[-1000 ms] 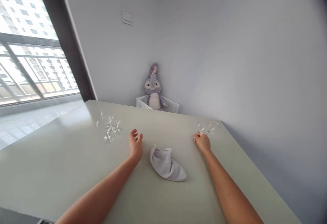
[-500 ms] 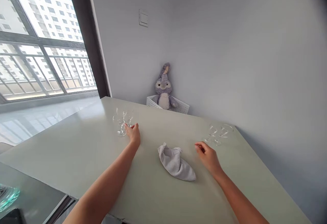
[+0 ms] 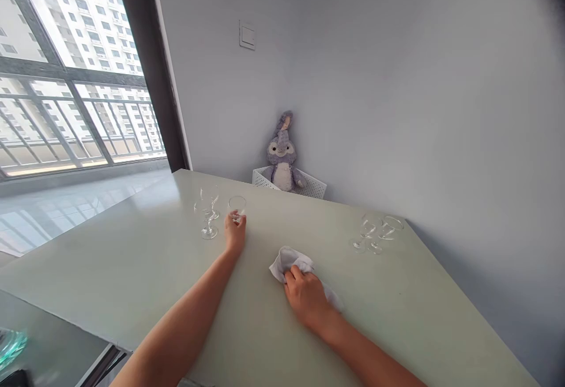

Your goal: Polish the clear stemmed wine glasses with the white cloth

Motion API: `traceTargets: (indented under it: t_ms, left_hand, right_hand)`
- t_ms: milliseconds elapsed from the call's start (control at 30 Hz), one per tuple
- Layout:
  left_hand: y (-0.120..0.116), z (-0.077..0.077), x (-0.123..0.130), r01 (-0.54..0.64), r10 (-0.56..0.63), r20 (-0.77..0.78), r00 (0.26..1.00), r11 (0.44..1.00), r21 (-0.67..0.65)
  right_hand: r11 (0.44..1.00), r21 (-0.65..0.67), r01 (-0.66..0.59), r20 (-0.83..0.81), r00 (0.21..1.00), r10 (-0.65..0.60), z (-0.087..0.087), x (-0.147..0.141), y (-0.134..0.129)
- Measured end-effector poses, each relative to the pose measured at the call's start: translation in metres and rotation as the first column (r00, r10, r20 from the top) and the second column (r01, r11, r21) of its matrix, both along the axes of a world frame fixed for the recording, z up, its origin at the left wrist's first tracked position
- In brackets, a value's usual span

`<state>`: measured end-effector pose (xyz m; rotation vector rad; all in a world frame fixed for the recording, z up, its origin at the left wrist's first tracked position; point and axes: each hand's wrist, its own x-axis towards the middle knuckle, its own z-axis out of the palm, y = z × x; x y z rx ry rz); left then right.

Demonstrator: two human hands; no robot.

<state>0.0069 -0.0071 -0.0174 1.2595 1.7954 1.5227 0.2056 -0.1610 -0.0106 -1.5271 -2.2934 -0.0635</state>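
Observation:
My left hand [image 3: 235, 232] is closed around the lower part of a clear wine glass [image 3: 237, 203]; its bowl rises above my fingers, and its stem is hidden. Just left of it, other clear stemmed glasses [image 3: 209, 210] stand upright on the table. At the middle of the table lies a crumpled light-grey cloth [image 3: 291, 255], and my right hand [image 3: 306, 295] grips it from above with bent fingers. Part of the cloth sticks out behind my wrist.
More stemmed glasses [image 3: 373, 231] stand near the right back edge of the pale table [image 3: 145, 257]. A plush toy [image 3: 282, 157] sits in a white basket [image 3: 314, 185] behind the table. At the lower left is a greenish glass object [image 3: 11, 346].
My left hand has moved a glass rightward, away from the other left-hand glasses. My right hand has come left from beside the cloth and taken hold of it.

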Motion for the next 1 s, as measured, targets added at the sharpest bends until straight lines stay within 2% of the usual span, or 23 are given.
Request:
traceTargets:
  t_ms: [67, 100, 133, 200, 267, 333, 400, 467, 533, 567, 600, 667, 700, 767, 800, 833, 900, 933, 1000]
  left_hand:
    - [-0.007, 0.004, 0.006, 0.060, -0.059, -0.076, 0.995, 0.998, 0.015]
    - [-0.011, 0.007, 0.010, 0.093, -0.090, -0.117, 0.989, 0.995, 0.026]
    - [-0.016, 0.009, 0.015, 0.126, -0.119, -0.155, 0.981, 0.991, 0.038]
    - [-0.025, 0.014, 0.024, 0.188, -0.169, -0.219, 0.961, 0.980, 0.069]
    - [-0.035, 0.017, 0.032, 0.262, -0.217, -0.315, 0.924, 0.959, 0.110]
    - [-0.043, 0.017, 0.040, 0.340, -0.253, -0.437, 0.863, 0.931, 0.133]
    - [-0.050, 0.016, 0.048, 0.387, -0.263, -0.545, 0.796, 0.914, 0.124]
    - [-0.057, 0.016, 0.054, 0.403, -0.260, -0.615, 0.744, 0.909, 0.104]
    - [-0.063, 0.016, 0.059, 0.424, -0.242, -0.678, 0.694, 0.899, 0.113]
    - [-0.065, 0.017, 0.061, 0.441, -0.232, -0.703, 0.672, 0.888, 0.129]
    - [-0.067, 0.018, 0.062, 0.458, -0.221, -0.721, 0.657, 0.877, 0.149]
    - [-0.070, 0.021, 0.063, 0.486, -0.216, -0.739, 0.639, 0.858, 0.169]
    - [-0.071, 0.023, 0.063, 0.499, -0.224, -0.744, 0.629, 0.850, 0.166]
    - [-0.072, 0.026, 0.063, 0.527, -0.248, -0.758, 0.603, 0.837, 0.146]
    - [-0.072, 0.027, 0.064, 0.545, -0.265, -0.766, 0.585, 0.828, 0.130]
    - [-0.073, 0.028, 0.064, 0.564, -0.285, -0.774, 0.566, 0.818, 0.111]
    - [-0.075, 0.028, 0.067, 0.595, -0.338, -0.781, 0.525, 0.802, 0.052]
    - [-0.076, 0.028, 0.069, 0.606, -0.369, -0.782, 0.502, 0.796, 0.013]
    - [-0.080, 0.026, 0.073, 0.625, -0.429, -0.784, 0.449, 0.778, -0.068]
  right_hand:
    - [0.997, -0.079, 0.026, -0.244, 0.969, -0.045, 0.002, 0.005, 0.005]
    - [0.988, -0.148, 0.044, -0.412, 0.905, -0.102, 0.006, 0.009, 0.007]
    - [0.972, -0.231, 0.051, -0.584, 0.791, -0.181, 0.011, 0.015, 0.009]
    - [0.921, -0.391, -0.004, -0.829, 0.437, -0.350, 0.025, 0.027, 0.014]
    - [0.882, -0.460, -0.098, -0.887, 0.092, -0.452, 0.039, 0.041, 0.018]
    - [0.879, -0.459, -0.126, -0.871, -0.130, -0.474, 0.053, 0.052, 0.022]
    - [0.902, -0.424, -0.084, -0.866, -0.254, -0.431, 0.066, 0.056, 0.023]
    - [0.930, -0.365, -0.045, -0.885, -0.292, -0.361, 0.078, 0.051, 0.023]
    - [0.944, -0.327, -0.054, -0.915, -0.233, -0.330, 0.086, 0.039, 0.021]
    - [0.942, -0.323, -0.089, -0.929, -0.159, -0.334, 0.089, 0.032, 0.019]
    - [0.936, -0.325, -0.137, -0.941, -0.054, -0.334, 0.091, 0.025, 0.018]
    - [0.923, -0.320, -0.212, -0.932, 0.247, -0.266, 0.091, 0.014, 0.014]
    - [0.932, -0.301, -0.204, -0.888, 0.416, -0.196, 0.089, 0.012, 0.012]
    - [0.981, -0.182, -0.073, -0.705, 0.705, -0.079, 0.081, 0.012, 0.008]
    - [0.996, -0.087, 0.015, -0.587, 0.807, -0.063, 0.076, 0.015, 0.007]
    - [0.997, 0.006, 0.081, -0.478, 0.876, -0.068, 0.071, 0.018, 0.006]
    - [0.989, 0.102, 0.104, -0.343, 0.937, -0.063, 0.063, 0.027, 0.004]
    - [0.994, 0.088, 0.064, -0.327, 0.944, -0.032, 0.062, 0.031, 0.003]
    - [0.998, -0.024, -0.062, -0.405, 0.913, 0.048, 0.063, 0.038, 0.002]
